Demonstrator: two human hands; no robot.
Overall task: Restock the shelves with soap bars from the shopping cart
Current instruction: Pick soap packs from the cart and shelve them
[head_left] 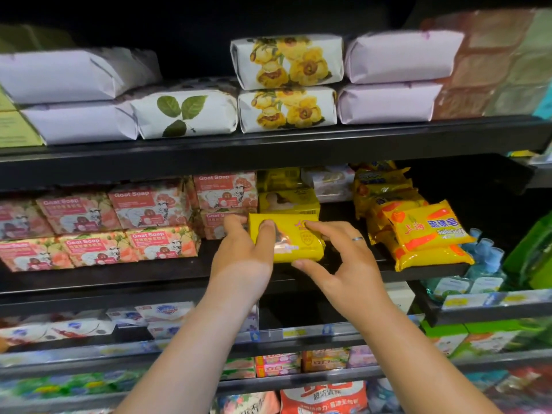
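Middle shelf (pixel 149 273), soap section. Shopping cart not in view.

- Yellow soap bar (pixel 294 245) sits between both hands at the front of the shelf, in the gap between the goat soap boxes (pixel 162 245) and the orange packets (pixel 427 228). It is tilted, face toward the camera. Whether its underside touches the shelf cannot be told.
- Left hand (pixel 243 255): grip closed on the bar's left end, one fingertip on its face.
- Right hand (pixel 352 264): grip pinches the right end, forefinger on the top edge, thumb under the near corner.
- Matching yellow boxes (pixel 288 201) are stacked just behind.

Judgement: placement step, bar nearly home.

Risks from here:
- The wrapper looks glossy. A light pinch at the corners could let it slide and drop off the shelf lip.
- Pushing it back hard may knock the yellow boxes behind out of line.
- The slot is narrow. A skewed entry could nudge the goat soap boxes on the left or topple the leaning orange packets on the right.
- Released while tilted, the bar may end up face down.
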